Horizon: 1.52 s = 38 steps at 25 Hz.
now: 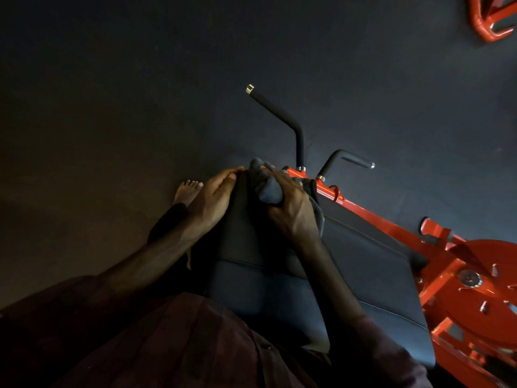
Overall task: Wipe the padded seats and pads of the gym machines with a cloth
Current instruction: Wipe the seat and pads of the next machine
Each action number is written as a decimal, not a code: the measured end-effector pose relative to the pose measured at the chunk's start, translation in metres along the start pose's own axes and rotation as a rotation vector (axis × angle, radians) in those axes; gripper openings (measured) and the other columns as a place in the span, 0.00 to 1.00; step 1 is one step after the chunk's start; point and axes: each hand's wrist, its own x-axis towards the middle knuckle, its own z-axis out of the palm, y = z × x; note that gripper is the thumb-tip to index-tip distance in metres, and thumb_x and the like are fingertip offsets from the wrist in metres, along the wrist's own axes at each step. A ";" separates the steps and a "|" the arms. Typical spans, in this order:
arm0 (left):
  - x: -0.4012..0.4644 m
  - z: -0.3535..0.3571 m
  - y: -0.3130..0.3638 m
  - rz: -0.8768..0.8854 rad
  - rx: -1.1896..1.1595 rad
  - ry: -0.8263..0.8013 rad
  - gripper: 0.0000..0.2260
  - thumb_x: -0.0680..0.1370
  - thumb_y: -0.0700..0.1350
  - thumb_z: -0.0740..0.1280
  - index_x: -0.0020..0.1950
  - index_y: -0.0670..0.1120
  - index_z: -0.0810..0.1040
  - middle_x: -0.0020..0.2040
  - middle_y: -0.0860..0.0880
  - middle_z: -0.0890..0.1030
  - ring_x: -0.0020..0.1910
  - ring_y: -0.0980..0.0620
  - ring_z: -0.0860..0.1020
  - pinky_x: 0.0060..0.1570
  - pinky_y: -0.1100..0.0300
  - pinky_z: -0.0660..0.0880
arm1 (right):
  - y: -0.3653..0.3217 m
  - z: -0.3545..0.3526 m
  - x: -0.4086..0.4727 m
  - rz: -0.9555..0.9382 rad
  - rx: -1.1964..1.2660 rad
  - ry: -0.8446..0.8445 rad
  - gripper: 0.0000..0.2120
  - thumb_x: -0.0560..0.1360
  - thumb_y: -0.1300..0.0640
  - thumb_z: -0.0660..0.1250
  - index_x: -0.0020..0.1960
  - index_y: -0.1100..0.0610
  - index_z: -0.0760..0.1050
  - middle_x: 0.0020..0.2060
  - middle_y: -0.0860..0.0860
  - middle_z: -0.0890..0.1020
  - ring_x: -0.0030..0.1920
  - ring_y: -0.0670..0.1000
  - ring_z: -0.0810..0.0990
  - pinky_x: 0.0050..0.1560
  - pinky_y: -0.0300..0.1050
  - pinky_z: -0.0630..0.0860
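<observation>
Bunching a dark grey cloth (270, 189) in curled fingers, the right hand (291, 208) pressed it against the far end of the black padded pad (246, 228), while the left hand (214, 197), fingers straight and together, steadied that pad's left edge. Judging by this, wiping was mid-way here; the wider seat pad (372, 264) beside the orange frame (372, 217) showed no sign either way, and other machines likely remained.

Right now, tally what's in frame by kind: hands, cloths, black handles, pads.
Hands: 2, left hand and right hand
Cloth: 1
Black handles: 2, long handle and short handle
Black pad: 1
Total: 6
</observation>
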 end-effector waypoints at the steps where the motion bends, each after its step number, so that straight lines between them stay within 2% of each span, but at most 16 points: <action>1: -0.006 0.000 0.006 0.022 0.047 0.003 0.15 0.88 0.37 0.57 0.72 0.39 0.78 0.65 0.50 0.79 0.58 0.70 0.73 0.59 0.85 0.59 | 0.001 -0.002 -0.006 0.025 -0.018 0.025 0.34 0.71 0.57 0.65 0.78 0.48 0.71 0.78 0.48 0.72 0.79 0.55 0.68 0.78 0.65 0.62; 3: -0.011 -0.002 0.006 0.075 0.105 0.026 0.16 0.88 0.37 0.56 0.73 0.39 0.76 0.65 0.48 0.79 0.62 0.62 0.73 0.48 0.86 0.54 | -0.007 0.003 -0.022 -0.053 -0.051 -0.044 0.36 0.71 0.57 0.66 0.79 0.47 0.70 0.79 0.47 0.70 0.81 0.54 0.65 0.80 0.65 0.59; 5: -0.010 -0.001 0.008 0.061 0.148 0.022 0.16 0.88 0.37 0.56 0.73 0.36 0.75 0.67 0.41 0.79 0.68 0.47 0.75 0.45 0.79 0.57 | -0.015 0.009 -0.013 -0.185 -0.047 -0.127 0.36 0.72 0.58 0.68 0.80 0.45 0.69 0.79 0.46 0.70 0.81 0.55 0.65 0.81 0.64 0.58; 6: -0.009 0.000 0.010 0.040 0.151 0.015 0.16 0.88 0.37 0.55 0.73 0.35 0.75 0.70 0.37 0.79 0.70 0.44 0.75 0.45 0.79 0.57 | -0.014 0.011 0.002 -0.203 -0.028 -0.133 0.35 0.73 0.58 0.67 0.79 0.46 0.69 0.78 0.46 0.71 0.80 0.54 0.67 0.80 0.64 0.61; 9: -0.009 0.004 0.013 0.066 0.118 0.038 0.16 0.88 0.35 0.56 0.73 0.35 0.75 0.72 0.39 0.78 0.67 0.56 0.75 0.48 0.88 0.52 | 0.011 -0.005 0.029 -0.015 0.031 -0.010 0.30 0.73 0.60 0.66 0.75 0.49 0.75 0.70 0.46 0.80 0.73 0.49 0.76 0.74 0.59 0.71; 11: -0.013 0.002 0.018 0.119 0.101 0.040 0.16 0.88 0.34 0.56 0.73 0.36 0.76 0.71 0.41 0.78 0.69 0.53 0.74 0.52 0.88 0.53 | 0.020 -0.020 0.010 0.055 0.005 0.059 0.30 0.73 0.61 0.66 0.74 0.48 0.75 0.69 0.46 0.81 0.71 0.47 0.76 0.73 0.55 0.72; 15: -0.002 0.003 0.017 0.124 0.120 -0.006 0.16 0.88 0.36 0.58 0.73 0.38 0.77 0.68 0.49 0.78 0.66 0.60 0.72 0.54 0.87 0.55 | 0.018 -0.018 -0.003 -0.143 0.046 -0.078 0.31 0.71 0.62 0.69 0.75 0.55 0.75 0.70 0.52 0.80 0.72 0.53 0.76 0.75 0.55 0.70; 16: 0.006 0.003 0.015 0.125 0.117 -0.024 0.15 0.88 0.39 0.59 0.73 0.40 0.78 0.68 0.50 0.79 0.66 0.60 0.73 0.58 0.84 0.58 | 0.022 -0.018 0.010 -0.096 0.074 -0.078 0.30 0.71 0.59 0.67 0.74 0.55 0.76 0.68 0.52 0.81 0.69 0.53 0.78 0.73 0.56 0.72; 18: 0.019 0.004 0.008 0.130 0.136 -0.087 0.18 0.85 0.48 0.60 0.72 0.45 0.80 0.69 0.51 0.80 0.70 0.56 0.76 0.69 0.71 0.67 | 0.036 -0.024 0.019 0.061 0.039 0.007 0.27 0.72 0.54 0.63 0.70 0.50 0.78 0.63 0.49 0.84 0.65 0.52 0.81 0.67 0.57 0.76; 20: 0.024 0.006 0.013 0.152 0.222 -0.155 0.22 0.82 0.52 0.58 0.71 0.47 0.80 0.68 0.51 0.82 0.70 0.55 0.77 0.73 0.61 0.69 | 0.041 -0.025 0.000 0.110 -0.061 0.081 0.29 0.71 0.51 0.61 0.71 0.48 0.77 0.65 0.48 0.83 0.67 0.52 0.80 0.68 0.59 0.75; 22: 0.031 0.013 0.022 0.202 0.356 -0.199 0.20 0.83 0.50 0.59 0.69 0.45 0.81 0.67 0.48 0.82 0.69 0.53 0.78 0.71 0.61 0.69 | 0.038 -0.018 -0.020 0.019 -0.080 0.034 0.34 0.68 0.52 0.62 0.75 0.50 0.75 0.70 0.50 0.80 0.72 0.55 0.76 0.72 0.63 0.71; 24: 0.041 0.023 0.031 0.226 0.487 -0.235 0.19 0.83 0.50 0.59 0.67 0.46 0.82 0.66 0.47 0.83 0.67 0.49 0.79 0.70 0.56 0.71 | 0.046 -0.019 -0.009 -0.020 -0.039 -0.009 0.34 0.68 0.53 0.64 0.75 0.52 0.75 0.70 0.52 0.80 0.72 0.57 0.76 0.72 0.64 0.70; 28: 0.054 0.035 0.042 0.263 0.771 -0.285 0.15 0.86 0.48 0.60 0.69 0.52 0.81 0.69 0.50 0.82 0.68 0.47 0.78 0.68 0.54 0.72 | 0.074 -0.037 -0.011 0.209 -0.102 0.152 0.25 0.73 0.51 0.65 0.70 0.47 0.77 0.64 0.49 0.84 0.65 0.56 0.81 0.66 0.60 0.76; 32: 0.055 0.047 0.044 0.363 0.994 -0.294 0.14 0.87 0.52 0.59 0.68 0.52 0.80 0.67 0.49 0.82 0.66 0.44 0.79 0.64 0.49 0.73 | 0.071 -0.034 -0.040 0.079 -0.105 0.048 0.35 0.69 0.54 0.67 0.77 0.48 0.73 0.72 0.51 0.79 0.73 0.56 0.76 0.74 0.61 0.70; 36: 0.056 0.057 0.052 0.391 1.140 -0.360 0.16 0.87 0.57 0.55 0.66 0.55 0.78 0.65 0.52 0.82 0.63 0.45 0.79 0.61 0.47 0.75 | 0.093 -0.049 -0.031 0.274 -0.133 0.147 0.34 0.70 0.49 0.64 0.77 0.45 0.72 0.69 0.50 0.80 0.70 0.56 0.77 0.70 0.61 0.73; 38: 0.052 0.062 0.056 0.433 1.188 -0.374 0.16 0.87 0.58 0.55 0.67 0.55 0.77 0.65 0.53 0.82 0.63 0.46 0.80 0.60 0.47 0.75 | 0.092 -0.050 -0.053 0.265 -0.161 0.153 0.36 0.68 0.51 0.63 0.77 0.47 0.72 0.72 0.49 0.79 0.73 0.56 0.75 0.73 0.63 0.70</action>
